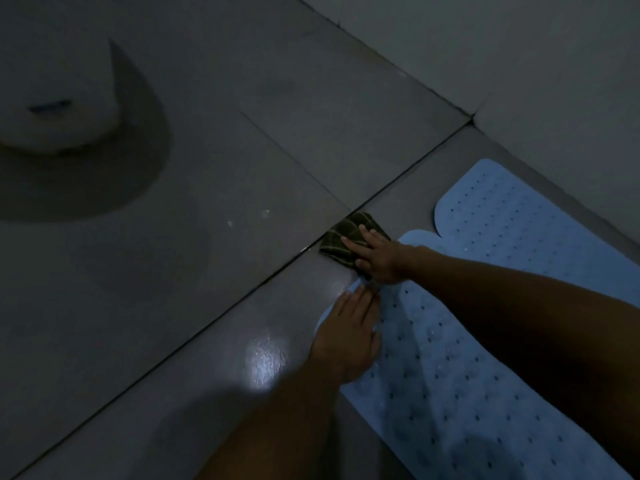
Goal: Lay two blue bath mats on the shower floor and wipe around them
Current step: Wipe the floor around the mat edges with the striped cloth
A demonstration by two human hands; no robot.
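Two blue bath mats with small holes lie side by side on the dark shower floor: the near mat [436, 382] runs toward the lower right, the far mat [512, 216] lies next to the wall. A dark checked cloth [341, 237] rests on the floor by the mats' rounded ends, against the floor's groove line. My right hand [375, 256] presses flat on that cloth with fingers spread. My left hand [346, 337] lies flat on the near mat's left edge, fingers together, holding nothing.
A white toilet base [59, 98] stands at the upper left with a dark shadow beside it. A grey wall [519, 64] runs along the upper right. A wet bright glare [266, 358] shows on the tile left of my left arm.
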